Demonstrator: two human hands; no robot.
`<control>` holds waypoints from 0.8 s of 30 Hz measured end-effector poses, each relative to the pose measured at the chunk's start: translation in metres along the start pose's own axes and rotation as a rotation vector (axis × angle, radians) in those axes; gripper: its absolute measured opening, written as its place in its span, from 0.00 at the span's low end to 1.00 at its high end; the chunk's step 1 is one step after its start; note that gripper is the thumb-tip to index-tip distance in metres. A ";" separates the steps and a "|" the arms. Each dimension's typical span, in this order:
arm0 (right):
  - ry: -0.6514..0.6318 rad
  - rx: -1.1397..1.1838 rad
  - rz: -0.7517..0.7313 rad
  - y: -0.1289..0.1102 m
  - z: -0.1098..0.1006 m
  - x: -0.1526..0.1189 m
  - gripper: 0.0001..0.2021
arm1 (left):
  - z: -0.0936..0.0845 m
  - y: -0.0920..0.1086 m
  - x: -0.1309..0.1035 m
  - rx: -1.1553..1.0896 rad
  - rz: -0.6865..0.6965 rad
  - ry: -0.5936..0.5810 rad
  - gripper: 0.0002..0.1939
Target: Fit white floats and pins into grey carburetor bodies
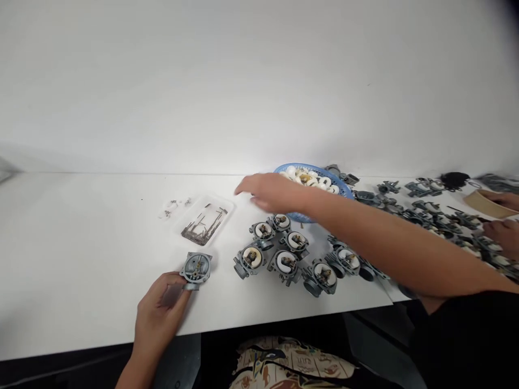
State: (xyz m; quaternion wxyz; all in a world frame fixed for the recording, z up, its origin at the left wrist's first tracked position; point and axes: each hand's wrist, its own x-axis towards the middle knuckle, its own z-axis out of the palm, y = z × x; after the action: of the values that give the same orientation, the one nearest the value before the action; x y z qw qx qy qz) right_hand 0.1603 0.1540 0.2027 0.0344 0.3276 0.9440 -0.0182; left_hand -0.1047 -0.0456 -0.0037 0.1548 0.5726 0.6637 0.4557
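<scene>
White table [81, 243]; carburetor [196, 268] in left hand's [158, 310] fingertips.

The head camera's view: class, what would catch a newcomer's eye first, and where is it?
Probably the blue basket heaped with white pieces, at the back right of centre, partly behind the outstretched right arm. Next, the cluster of metal housings in front of it, with pale curved inserts. Then the left hand, front left, holding a lone housing without one.
</scene>
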 end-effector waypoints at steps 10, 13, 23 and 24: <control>-0.101 0.156 0.555 0.167 0.023 -0.082 0.33 | -0.001 -0.020 -0.004 0.095 -0.214 0.029 0.15; -0.112 0.202 0.496 0.174 0.044 -0.082 0.32 | -0.002 -0.018 -0.005 0.126 -0.205 0.020 0.15; -0.202 0.093 0.483 0.187 0.064 -0.064 0.14 | 0.000 -0.010 -0.011 0.089 -0.216 0.031 0.17; -0.199 0.097 0.478 0.187 0.063 -0.065 0.14 | -0.001 -0.012 -0.010 0.093 -0.208 0.020 0.17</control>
State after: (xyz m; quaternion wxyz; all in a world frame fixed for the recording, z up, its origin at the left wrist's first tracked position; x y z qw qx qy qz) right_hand 0.3302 0.2569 0.1427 0.1147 0.5393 0.8297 -0.0872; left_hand -0.1102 -0.0544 -0.0160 0.1678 0.5026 0.7414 0.4118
